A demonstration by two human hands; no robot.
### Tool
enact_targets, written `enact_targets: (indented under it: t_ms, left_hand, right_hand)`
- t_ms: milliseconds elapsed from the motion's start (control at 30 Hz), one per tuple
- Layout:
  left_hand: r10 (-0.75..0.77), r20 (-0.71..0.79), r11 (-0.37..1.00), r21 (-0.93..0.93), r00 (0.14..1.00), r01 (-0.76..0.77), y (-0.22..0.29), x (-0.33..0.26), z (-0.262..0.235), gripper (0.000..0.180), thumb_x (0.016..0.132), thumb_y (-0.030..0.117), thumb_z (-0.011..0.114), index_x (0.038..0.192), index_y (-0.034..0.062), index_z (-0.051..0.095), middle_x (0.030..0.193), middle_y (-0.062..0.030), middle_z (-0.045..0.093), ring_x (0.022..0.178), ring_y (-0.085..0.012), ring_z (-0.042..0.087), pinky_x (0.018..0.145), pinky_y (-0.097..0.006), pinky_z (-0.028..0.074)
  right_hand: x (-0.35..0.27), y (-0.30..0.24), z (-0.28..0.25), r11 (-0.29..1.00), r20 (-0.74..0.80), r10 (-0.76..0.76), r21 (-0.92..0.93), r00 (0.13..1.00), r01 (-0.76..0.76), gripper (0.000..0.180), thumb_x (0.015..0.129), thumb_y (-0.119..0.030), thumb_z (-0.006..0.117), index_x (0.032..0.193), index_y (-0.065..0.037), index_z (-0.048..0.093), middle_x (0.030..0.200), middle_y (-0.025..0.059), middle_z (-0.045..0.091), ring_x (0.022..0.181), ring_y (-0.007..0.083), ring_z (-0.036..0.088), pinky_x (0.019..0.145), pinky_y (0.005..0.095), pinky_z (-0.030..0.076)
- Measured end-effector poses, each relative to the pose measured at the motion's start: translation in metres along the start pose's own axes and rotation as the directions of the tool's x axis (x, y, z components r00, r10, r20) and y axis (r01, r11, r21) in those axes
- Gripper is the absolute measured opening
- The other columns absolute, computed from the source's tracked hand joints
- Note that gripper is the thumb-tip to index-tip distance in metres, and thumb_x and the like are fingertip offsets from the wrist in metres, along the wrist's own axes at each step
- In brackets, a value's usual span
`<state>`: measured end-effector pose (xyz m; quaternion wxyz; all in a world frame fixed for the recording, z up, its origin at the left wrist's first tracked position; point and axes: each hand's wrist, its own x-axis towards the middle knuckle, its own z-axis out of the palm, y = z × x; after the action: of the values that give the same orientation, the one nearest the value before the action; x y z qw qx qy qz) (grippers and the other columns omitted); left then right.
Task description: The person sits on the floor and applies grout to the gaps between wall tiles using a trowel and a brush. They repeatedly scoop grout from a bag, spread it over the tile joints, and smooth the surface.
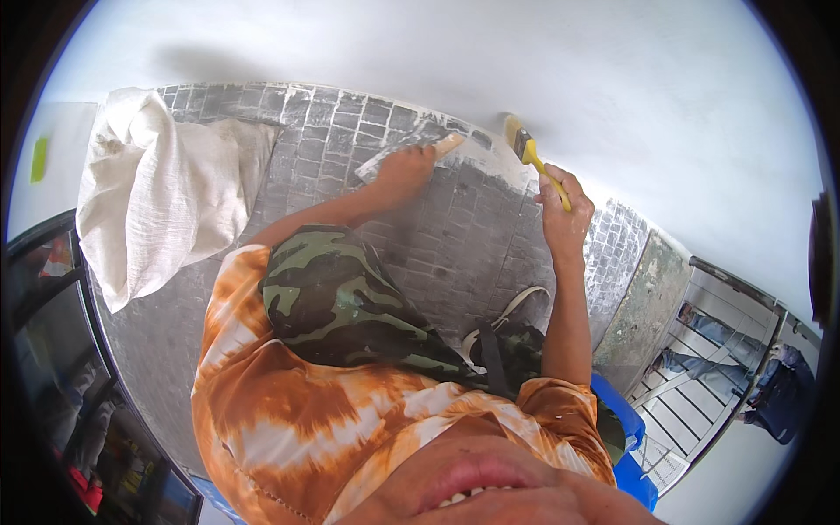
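Observation:
My right hand (567, 210) is closed round the yellow handle of a paintbrush (530, 154). The brush's pale bristles meet the white wall (630, 96), just above where it joins the floor. Low over the grey paved floor (446, 232), my left hand (406, 175) grips a flat trowel with a wooden handle (449, 144). White residue smears the trowel's blade, which lies near the foot of the wall. Whether the blade touches the floor I cannot tell.
A bulky white woven sack (166, 188) stands on the floor at the left. To the right are a mottled slab (643, 289) and a metal rack (700, 376) with clothes hung on it. Something blue (628, 437) is beside my right side. Dark-framed shelving (79, 367) lines the left edge.

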<state>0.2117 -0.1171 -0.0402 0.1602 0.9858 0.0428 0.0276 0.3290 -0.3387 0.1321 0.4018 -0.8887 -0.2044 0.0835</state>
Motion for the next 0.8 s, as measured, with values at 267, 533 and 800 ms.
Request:
enact_targets:
  t_ms: [267, 533, 800]
  left_hand:
    - [-0.017, 0.112, 0.993, 0.120, 0.994, 0.004, -0.033, -0.004, -0.048, 0.030, 0.083, 0.004, 0.061, 0.111, -0.0012, 0.055, 0.091, -0.0183, 0.068, 0.080, -0.0308, 0.070, 0.063, -0.040, 0.059]
    - [0.048, 0.235, 0.991, 0.113, 0.971, -0.076, -0.035, 0.023, -0.045, 0.024, 0.083, 0.001, 0.060, 0.107, -0.0023, 0.057, 0.090, -0.0185, 0.069, 0.080, -0.0324, 0.070, 0.063, -0.042, 0.058]
    - [0.049, 0.205, 0.999, -0.029, 0.977, -0.044, -0.009, -0.007, -0.083, 0.028, 0.085, 0.009, 0.059, 0.112, 0.0030, 0.054, 0.080, -0.0149, 0.068, 0.073, -0.0342, 0.068, 0.066, -0.047, 0.056]
  right_hand:
    - [-0.010, 0.013, -0.039, 0.997, -0.033, -0.058, -0.056, 0.998, 0.056, 0.024, 0.093, -0.012, 0.069, 0.111, 0.003, 0.071, 0.084, 0.0094, 0.069, 0.068, 0.0123, 0.065, 0.061, 0.0263, 0.051]
    - [-0.021, 0.007, -0.012, 0.996, 0.029, -0.089, -0.010, 0.996, 0.090, 0.021, 0.089, -0.010, 0.070, 0.108, 0.000, 0.071, 0.096, 0.0163, 0.073, 0.083, 0.0229, 0.071, 0.074, 0.0328, 0.055]
    - [0.023, 0.015, 0.016, 0.917, 0.147, -0.370, -0.100, 0.917, 0.386, 0.026, 0.089, -0.011, 0.070, 0.113, -0.004, 0.072, 0.098, 0.0134, 0.074, 0.080, 0.0211, 0.069, 0.073, 0.0315, 0.055]
